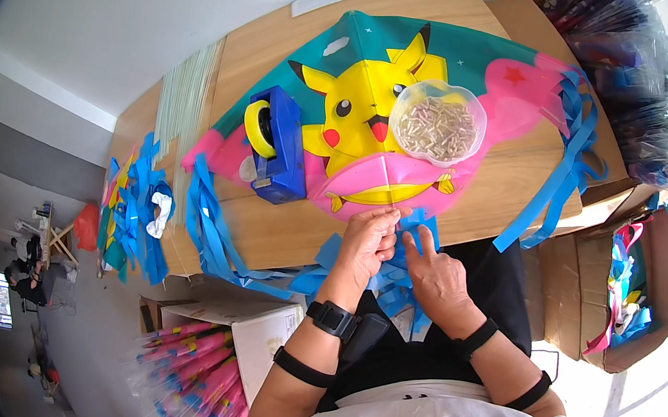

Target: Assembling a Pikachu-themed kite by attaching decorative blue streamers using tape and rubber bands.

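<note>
A large kite [321,64] in green and pink, with a yellow long-eared cartoon figure, lies spread on the wooden table. At its near edge my left hand [367,244] is closed in a pinch; what is between the fingertips is too small to make out. Just to the right, my right hand [437,283] has two fingers stretched apart over blue streamers [400,283] hanging at the table edge. On the kite stand a blue tape dispenser [283,153] with a yellow roll and a clear bowl [437,122] of small pale tube-like pieces.
Blue ribbon tails [560,169] drape over the table [472,212] on both sides. Thin pale rods [187,92] lie at the left. Bagged kites [646,83] are piled at the far right, above an open carton [650,290]. Wrapped pink kites [192,377] stand below left.
</note>
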The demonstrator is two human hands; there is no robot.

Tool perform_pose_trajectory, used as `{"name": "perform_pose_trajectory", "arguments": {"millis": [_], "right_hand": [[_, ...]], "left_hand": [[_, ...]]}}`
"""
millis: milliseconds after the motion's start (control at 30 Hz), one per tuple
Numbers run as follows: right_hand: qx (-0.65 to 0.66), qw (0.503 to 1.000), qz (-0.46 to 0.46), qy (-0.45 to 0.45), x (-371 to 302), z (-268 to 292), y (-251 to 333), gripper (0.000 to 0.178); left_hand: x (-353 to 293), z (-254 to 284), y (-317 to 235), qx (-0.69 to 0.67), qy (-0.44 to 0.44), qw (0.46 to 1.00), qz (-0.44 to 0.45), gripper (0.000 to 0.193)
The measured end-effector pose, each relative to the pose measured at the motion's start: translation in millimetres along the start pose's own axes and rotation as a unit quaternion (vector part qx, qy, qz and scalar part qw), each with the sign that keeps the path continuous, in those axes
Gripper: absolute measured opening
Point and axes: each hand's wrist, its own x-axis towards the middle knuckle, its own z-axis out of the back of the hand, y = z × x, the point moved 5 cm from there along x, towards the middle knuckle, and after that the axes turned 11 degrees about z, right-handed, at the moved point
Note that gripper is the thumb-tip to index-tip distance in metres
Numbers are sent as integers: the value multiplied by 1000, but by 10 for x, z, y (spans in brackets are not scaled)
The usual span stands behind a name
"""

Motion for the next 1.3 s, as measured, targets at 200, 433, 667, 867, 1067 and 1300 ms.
{"name": "perform_pose_trajectory", "arguments": {"millis": [200, 433, 667, 867, 1067, 1300], "right_hand": [[12, 1000, -2, -10, -17, -37, -28, 55], [4, 1000, 1, 0, 1, -63, -39, 54], [15, 999, 35, -25, 22, -43, -91, 52], [-26, 997, 77, 12, 74, 37, -40, 41], [-18, 998, 61, 14, 48, -6, -75, 41], [-9, 997, 70, 1, 59, -2, -65, 46]], "left_hand": [[60, -10, 21, 24, -36, 999, -21, 19], [110, -10, 30, 65, -78, 994, -45, 16], [150, -29, 54, 104, -131, 982, -91, 16], [117, -5, -123, 404, -262, 775, -409, 22], [-204, -332, -128, 637, -190, 636, -392, 36], [-158, -252, -162, 683, -268, 556, -392, 44]]}}
